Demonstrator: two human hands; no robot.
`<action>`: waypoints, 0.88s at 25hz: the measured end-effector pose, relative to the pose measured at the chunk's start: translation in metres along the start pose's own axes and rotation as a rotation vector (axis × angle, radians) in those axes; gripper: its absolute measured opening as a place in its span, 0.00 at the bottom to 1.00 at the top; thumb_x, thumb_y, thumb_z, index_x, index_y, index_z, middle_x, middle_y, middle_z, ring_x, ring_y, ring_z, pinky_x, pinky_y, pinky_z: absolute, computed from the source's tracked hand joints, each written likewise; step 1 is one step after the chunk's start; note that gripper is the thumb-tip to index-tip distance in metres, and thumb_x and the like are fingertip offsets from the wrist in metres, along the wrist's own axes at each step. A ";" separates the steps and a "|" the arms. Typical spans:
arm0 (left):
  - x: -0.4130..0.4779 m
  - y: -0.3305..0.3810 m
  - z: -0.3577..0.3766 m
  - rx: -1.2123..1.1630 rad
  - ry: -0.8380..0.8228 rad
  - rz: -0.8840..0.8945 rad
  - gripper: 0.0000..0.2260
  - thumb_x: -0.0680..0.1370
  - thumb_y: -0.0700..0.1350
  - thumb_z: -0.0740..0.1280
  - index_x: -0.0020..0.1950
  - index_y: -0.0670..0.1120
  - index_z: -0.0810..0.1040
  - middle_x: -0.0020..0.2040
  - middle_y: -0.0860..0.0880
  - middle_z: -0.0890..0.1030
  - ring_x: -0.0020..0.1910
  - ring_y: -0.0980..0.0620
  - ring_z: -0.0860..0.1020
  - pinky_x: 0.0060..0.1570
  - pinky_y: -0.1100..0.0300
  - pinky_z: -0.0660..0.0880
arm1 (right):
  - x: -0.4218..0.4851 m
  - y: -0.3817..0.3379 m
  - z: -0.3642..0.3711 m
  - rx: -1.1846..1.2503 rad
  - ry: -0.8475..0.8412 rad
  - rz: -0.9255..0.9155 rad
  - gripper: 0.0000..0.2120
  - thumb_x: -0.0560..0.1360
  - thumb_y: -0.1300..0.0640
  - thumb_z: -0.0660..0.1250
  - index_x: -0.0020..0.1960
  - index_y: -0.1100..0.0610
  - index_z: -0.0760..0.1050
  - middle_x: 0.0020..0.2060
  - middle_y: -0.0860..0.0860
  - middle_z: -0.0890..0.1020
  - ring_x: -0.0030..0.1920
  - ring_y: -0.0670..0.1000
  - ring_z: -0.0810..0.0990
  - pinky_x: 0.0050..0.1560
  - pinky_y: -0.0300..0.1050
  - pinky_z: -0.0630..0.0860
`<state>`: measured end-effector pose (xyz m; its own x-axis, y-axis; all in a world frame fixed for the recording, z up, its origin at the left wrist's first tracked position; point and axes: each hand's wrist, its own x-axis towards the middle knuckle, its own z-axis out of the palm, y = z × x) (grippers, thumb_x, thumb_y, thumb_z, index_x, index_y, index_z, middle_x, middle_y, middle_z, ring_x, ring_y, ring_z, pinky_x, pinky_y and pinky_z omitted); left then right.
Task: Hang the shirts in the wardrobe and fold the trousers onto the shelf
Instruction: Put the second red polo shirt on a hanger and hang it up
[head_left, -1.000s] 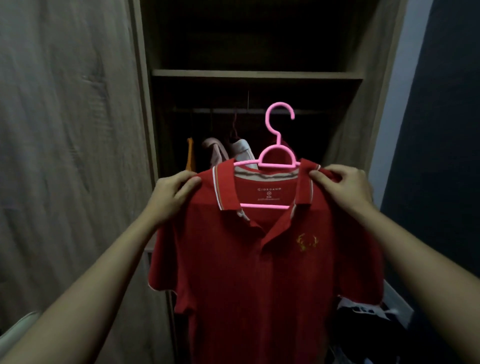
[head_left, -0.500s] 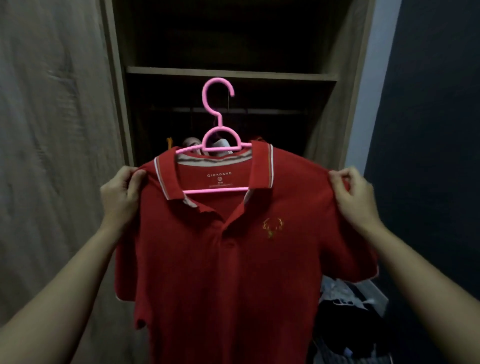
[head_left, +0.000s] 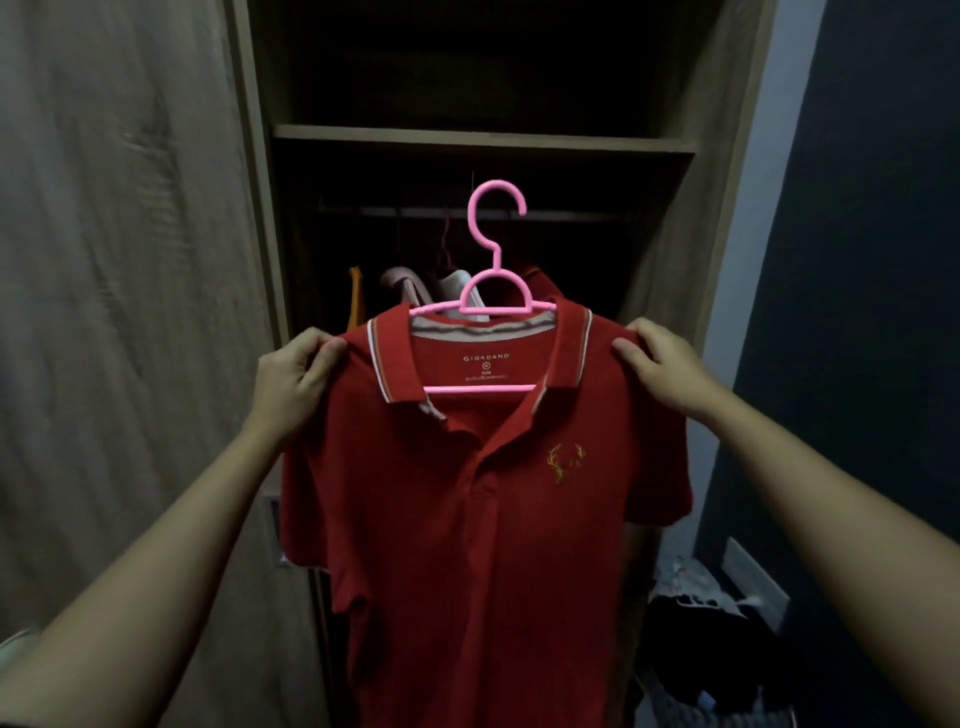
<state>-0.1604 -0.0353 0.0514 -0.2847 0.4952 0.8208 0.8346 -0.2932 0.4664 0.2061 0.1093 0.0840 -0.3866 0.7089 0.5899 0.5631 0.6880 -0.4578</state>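
A red polo shirt (head_left: 467, 519) with a gold antler logo hangs on a pink hanger (head_left: 496, 270), held up in front of the open wardrobe. My left hand (head_left: 293, 382) pinches the shirt's left shoulder. My right hand (head_left: 662, 366) grips the right shoulder. The hanger's hook sits just in front of and about level with the dark rail (head_left: 571, 214). A wooden shelf (head_left: 483, 137) runs above the rail.
Several garments (head_left: 415, 283) hang on the rail behind the shirt. The wardrobe door (head_left: 119, 312) stands at the left. A dark heap of clothes (head_left: 706, 639) lies at the lower right, beside a dark wall (head_left: 872, 260).
Both hands stay on the shirt's shoulders. Half a second ago they were spread wider; now they sit closer to the collar, and the shirt is centred before the rail.
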 end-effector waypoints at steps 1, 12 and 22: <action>0.002 -0.001 -0.006 0.007 -0.083 -0.001 0.08 0.76 0.56 0.62 0.37 0.58 0.74 0.36 0.64 0.79 0.34 0.69 0.74 0.35 0.72 0.67 | 0.001 -0.002 0.002 0.009 0.014 -0.001 0.11 0.79 0.53 0.59 0.52 0.60 0.73 0.47 0.52 0.76 0.50 0.52 0.76 0.47 0.42 0.66; 0.006 0.025 -0.012 0.107 -0.306 0.079 0.12 0.72 0.62 0.64 0.35 0.55 0.73 0.30 0.57 0.76 0.29 0.59 0.74 0.31 0.66 0.67 | 0.003 -0.040 0.029 -0.153 0.238 -0.011 0.16 0.76 0.57 0.64 0.62 0.61 0.70 0.57 0.59 0.72 0.59 0.58 0.72 0.62 0.49 0.68; -0.048 0.152 0.056 0.444 -0.482 0.020 0.19 0.79 0.61 0.54 0.56 0.48 0.71 0.53 0.42 0.80 0.53 0.37 0.77 0.43 0.51 0.69 | 0.009 -0.118 0.061 0.908 0.063 0.605 0.24 0.63 0.39 0.68 0.48 0.57 0.73 0.41 0.55 0.76 0.38 0.46 0.79 0.38 0.38 0.77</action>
<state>0.0061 -0.0579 0.0644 -0.1099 0.8346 0.5398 0.9823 0.0084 0.1870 0.0919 0.0445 0.1029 -0.1745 0.9769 0.1237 -0.1117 0.1051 -0.9882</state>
